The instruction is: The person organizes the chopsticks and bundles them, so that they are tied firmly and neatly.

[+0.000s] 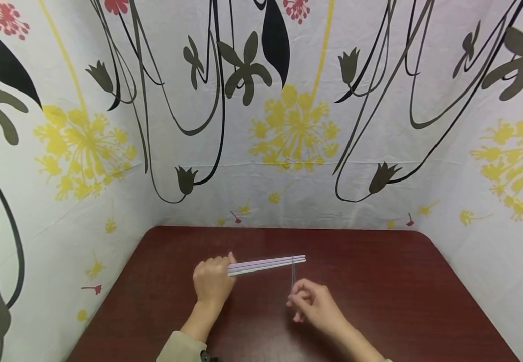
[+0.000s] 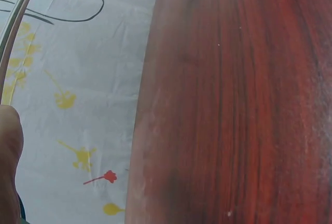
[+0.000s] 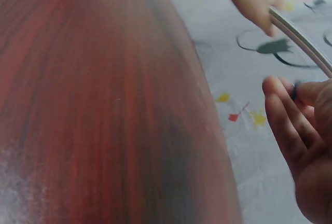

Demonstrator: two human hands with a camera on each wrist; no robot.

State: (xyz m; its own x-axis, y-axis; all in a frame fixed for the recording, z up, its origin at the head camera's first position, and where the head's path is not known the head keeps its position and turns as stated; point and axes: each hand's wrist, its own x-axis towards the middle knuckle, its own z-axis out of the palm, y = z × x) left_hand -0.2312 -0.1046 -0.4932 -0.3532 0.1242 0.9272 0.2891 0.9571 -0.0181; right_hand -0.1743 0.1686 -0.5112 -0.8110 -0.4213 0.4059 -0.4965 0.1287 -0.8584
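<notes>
In the head view, my left hand (image 1: 213,282) grips a bundle of slim pale purple and white sticks (image 1: 261,265) by one end. The sticks point right, held above the table. Around their far end runs a thin dark elastic band (image 1: 293,274), drawn down toward me. My right hand (image 1: 318,306) pinches the band's near end between thumb and fingers. The right wrist view shows a dark bit of the band (image 3: 295,90) in that pinch. At the left wrist view's edge appear the sticks (image 2: 14,24) and part of my left hand (image 2: 9,154).
A dark red-brown wooden table (image 1: 379,281) with rounded far corners lies under both hands. White cloth (image 1: 279,196) printed with flowers and stems hangs behind it and on both sides.
</notes>
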